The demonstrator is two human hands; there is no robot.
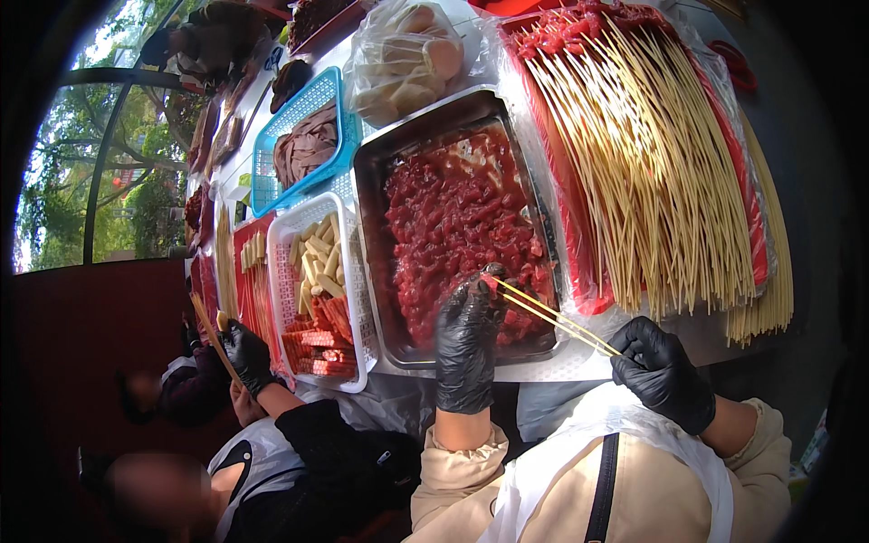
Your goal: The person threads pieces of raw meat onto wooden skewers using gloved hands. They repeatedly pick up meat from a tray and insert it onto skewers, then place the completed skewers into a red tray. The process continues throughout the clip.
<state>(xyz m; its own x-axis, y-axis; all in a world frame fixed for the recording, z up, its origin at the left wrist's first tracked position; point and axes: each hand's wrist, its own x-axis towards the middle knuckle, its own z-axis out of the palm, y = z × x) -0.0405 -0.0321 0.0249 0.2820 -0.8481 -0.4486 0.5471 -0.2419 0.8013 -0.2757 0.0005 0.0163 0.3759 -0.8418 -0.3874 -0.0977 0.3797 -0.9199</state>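
Observation:
My left hand (468, 346), in a black glove, pinches a small piece of raw red meat (491, 282) above the near edge of a metal tray (370, 271). Cut raw meat (455, 224) in wet sauce fills much of that tray. Two thin bamboo skewers (557, 321) slant from the meat piece to my right hand (662, 373), also black-gloved, which grips their lower ends. Whether the tips have pierced the meat is hidden by my fingers. To the right, many meat-loaded skewers (652, 176) lie with their bare sticks pointing towards me.
Left of the tray stand a white basket (370, 326) of pale and red sticks of food and a blue basket (258, 176) of brown slices. A plastic bag (404, 61) sits behind. At my left a co-worker's gloved hand (246, 356) holds a food piece near skewers.

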